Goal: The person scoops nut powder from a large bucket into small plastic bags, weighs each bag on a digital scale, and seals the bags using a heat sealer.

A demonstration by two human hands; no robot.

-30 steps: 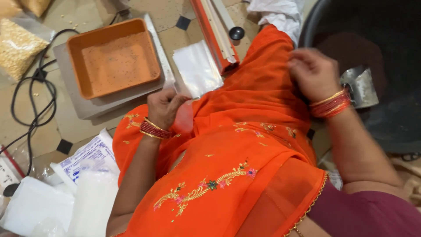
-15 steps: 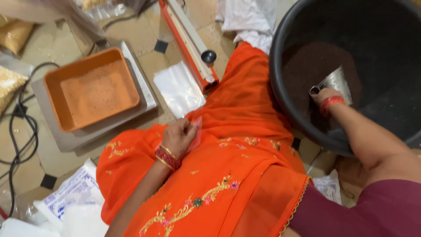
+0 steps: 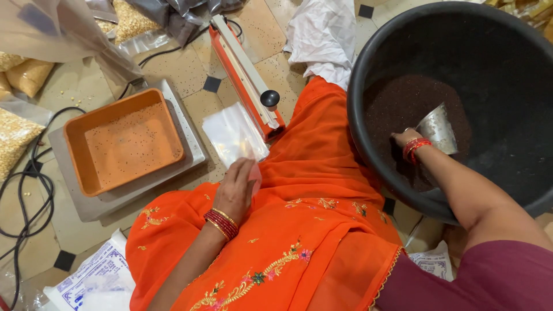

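The right hand (image 3: pixel 405 138) reaches into the black tub (image 3: pixel 368 75), its grip closed around a shiny metal scoop (image 3: pixel 438 128) whose mouth rests in the heap of dark seeds (image 3: pixel 397 101) at the bottom; red bangles circle that wrist. The left hand (image 3: pixel 236 190) lies on the orange cloth (image 3: pixel 299 230) over the lap, its grip pinching the lower edge of a clear plastic pouch (image 3: pixel 233 135), which stretches from the knee out onto the tiled floor (image 3: pixel 196 69). Just beyond the pouch lies an orange heat sealer (image 3: pixel 245 75) with a black knob, touching the cloth at its near end. To the left an orange tray (image 3: pixel 121 141), dusted with seeds, sits on a grey scale platform (image 3: pixel 190 147). Bags of yellow grain (image 3: pixel 17 135) and black cables (image 3: pixel 23 190) line the far left edge.
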